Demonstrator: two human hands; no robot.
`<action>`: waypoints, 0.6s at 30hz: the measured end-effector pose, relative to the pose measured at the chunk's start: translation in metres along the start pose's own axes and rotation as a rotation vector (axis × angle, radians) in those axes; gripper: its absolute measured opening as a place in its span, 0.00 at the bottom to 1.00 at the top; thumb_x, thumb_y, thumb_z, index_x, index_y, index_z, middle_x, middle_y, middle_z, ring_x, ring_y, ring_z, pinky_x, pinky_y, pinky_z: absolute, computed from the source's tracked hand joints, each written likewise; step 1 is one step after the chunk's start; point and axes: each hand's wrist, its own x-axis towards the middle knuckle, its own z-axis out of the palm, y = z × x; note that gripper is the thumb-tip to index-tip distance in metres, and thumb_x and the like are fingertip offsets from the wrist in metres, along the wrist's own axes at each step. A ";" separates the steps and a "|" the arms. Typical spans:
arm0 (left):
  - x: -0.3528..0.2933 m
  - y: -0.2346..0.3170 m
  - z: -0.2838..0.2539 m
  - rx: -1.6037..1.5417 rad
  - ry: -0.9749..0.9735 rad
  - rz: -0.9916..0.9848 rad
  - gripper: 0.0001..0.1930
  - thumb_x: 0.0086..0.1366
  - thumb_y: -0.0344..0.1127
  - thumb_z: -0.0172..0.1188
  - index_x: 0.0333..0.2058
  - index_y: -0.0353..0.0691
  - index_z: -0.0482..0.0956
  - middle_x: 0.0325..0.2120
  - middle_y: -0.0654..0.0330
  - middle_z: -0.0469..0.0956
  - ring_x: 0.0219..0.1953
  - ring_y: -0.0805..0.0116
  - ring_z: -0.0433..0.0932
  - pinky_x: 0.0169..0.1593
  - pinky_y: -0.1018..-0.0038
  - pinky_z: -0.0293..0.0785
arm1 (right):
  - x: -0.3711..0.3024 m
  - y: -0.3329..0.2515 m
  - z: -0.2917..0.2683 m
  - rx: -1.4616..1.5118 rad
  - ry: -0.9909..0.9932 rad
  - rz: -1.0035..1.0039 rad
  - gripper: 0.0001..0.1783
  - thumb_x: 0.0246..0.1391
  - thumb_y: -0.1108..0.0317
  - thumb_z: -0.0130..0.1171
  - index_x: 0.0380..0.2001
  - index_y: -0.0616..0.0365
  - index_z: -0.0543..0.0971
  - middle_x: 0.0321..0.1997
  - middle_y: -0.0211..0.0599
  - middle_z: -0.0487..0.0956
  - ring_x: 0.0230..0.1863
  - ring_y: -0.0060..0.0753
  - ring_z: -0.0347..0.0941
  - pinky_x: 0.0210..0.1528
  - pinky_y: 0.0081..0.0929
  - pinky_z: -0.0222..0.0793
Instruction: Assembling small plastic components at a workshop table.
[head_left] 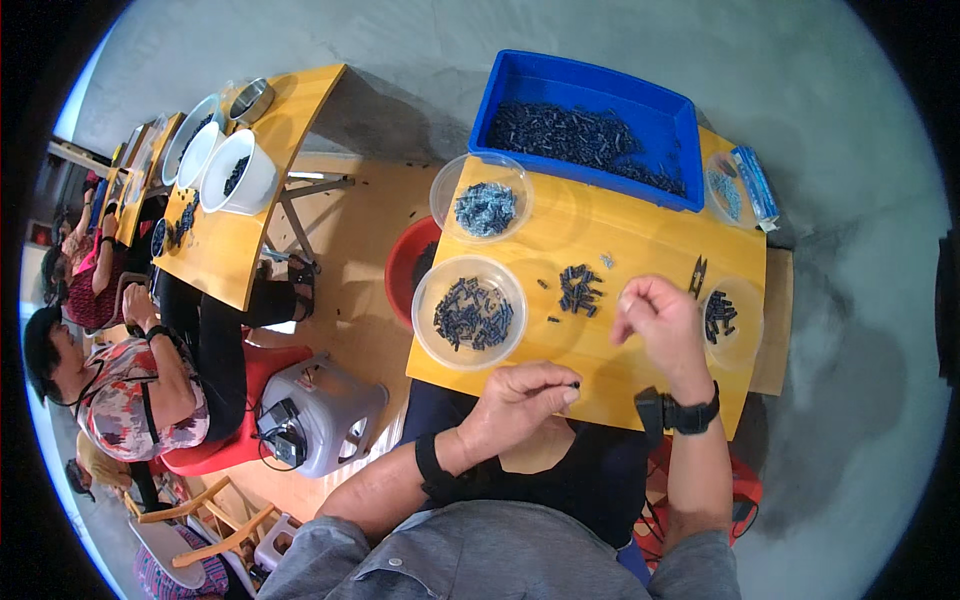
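Note:
My left hand (512, 405) is closed in a pinch at the table's near edge, with a small black part (575, 385) showing at its fingertips. My right hand (662, 325) is raised over the right half of the yellow table (640, 235), fingers curled together; anything they hold is hidden. Between the hands and the far edge lies a loose pile of small black cylindrical parts (578, 289), with a few tiny pale pieces (607, 261) beside it. A clear round bowl of black parts (470, 312) stands left of the pile. Right of my right hand is a shallow clear container (738, 335) holding more black parts.
A blue bin (600, 175) of black parts sits at the far edge. Near it are a tub of light-blue pieces (486, 208), a small container (728, 205) and a blue packet (755, 190). Dark snips (698, 277) lie rightward. A red bucket (402, 268) and seated people (140, 385) are left.

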 end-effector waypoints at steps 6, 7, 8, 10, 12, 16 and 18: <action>-0.006 0.023 0.006 -0.041 0.055 -0.081 0.07 0.61 0.29 0.60 0.38 0.35 0.79 0.26 0.64 0.79 0.25 0.82 0.76 0.23 0.86 0.70 | -0.057 -0.027 0.002 -0.065 -0.400 -0.011 0.03 0.57 0.75 0.49 0.29 0.63 0.70 0.21 0.31 0.73 0.23 0.21 0.74 0.26 0.20 0.70; -0.008 0.025 0.006 -0.038 0.056 -0.080 0.07 0.61 0.29 0.60 0.38 0.35 0.79 0.26 0.64 0.79 0.25 0.82 0.76 0.23 0.86 0.70 | -0.061 -0.032 0.003 -0.104 -0.454 -0.039 0.03 0.57 0.75 0.48 0.29 0.63 0.70 0.21 0.31 0.72 0.22 0.22 0.74 0.26 0.21 0.70; -0.010 0.027 0.006 0.004 0.050 -0.045 0.07 0.61 0.29 0.60 0.38 0.35 0.79 0.25 0.64 0.79 0.25 0.82 0.76 0.23 0.86 0.70 | -0.065 -0.036 0.004 -0.145 -0.507 -0.066 0.03 0.57 0.76 0.48 0.30 0.64 0.70 0.21 0.32 0.72 0.22 0.23 0.75 0.25 0.21 0.69; -0.014 0.030 0.004 0.042 0.043 -0.012 0.07 0.61 0.29 0.60 0.37 0.35 0.79 0.25 0.65 0.78 0.25 0.81 0.76 0.23 0.86 0.71 | -0.068 -0.047 0.006 -0.200 -0.549 -0.120 0.03 0.57 0.75 0.48 0.29 0.64 0.70 0.21 0.34 0.71 0.21 0.25 0.75 0.25 0.23 0.69; -0.017 0.032 0.001 0.115 -0.004 0.041 0.06 0.61 0.29 0.61 0.37 0.36 0.80 0.25 0.66 0.77 0.24 0.82 0.75 0.23 0.85 0.70 | -0.068 -0.054 0.009 -0.255 -0.595 -0.176 0.04 0.56 0.75 0.48 0.29 0.64 0.69 0.21 0.36 0.71 0.21 0.27 0.75 0.24 0.24 0.68; -0.021 0.033 0.002 0.074 -0.023 0.006 0.06 0.61 0.29 0.61 0.36 0.36 0.80 0.25 0.66 0.76 0.24 0.82 0.74 0.23 0.85 0.70 | -0.067 -0.057 0.014 -0.333 -0.638 -0.216 0.04 0.56 0.75 0.49 0.28 0.65 0.69 0.21 0.40 0.71 0.20 0.31 0.76 0.23 0.27 0.67; -0.022 0.033 0.002 0.034 -0.032 -0.051 0.06 0.61 0.29 0.61 0.36 0.36 0.80 0.25 0.66 0.77 0.24 0.83 0.73 0.23 0.86 0.69 | -0.067 -0.056 0.015 -0.339 -0.654 -0.191 0.05 0.55 0.75 0.49 0.27 0.65 0.70 0.22 0.41 0.72 0.20 0.32 0.76 0.23 0.28 0.67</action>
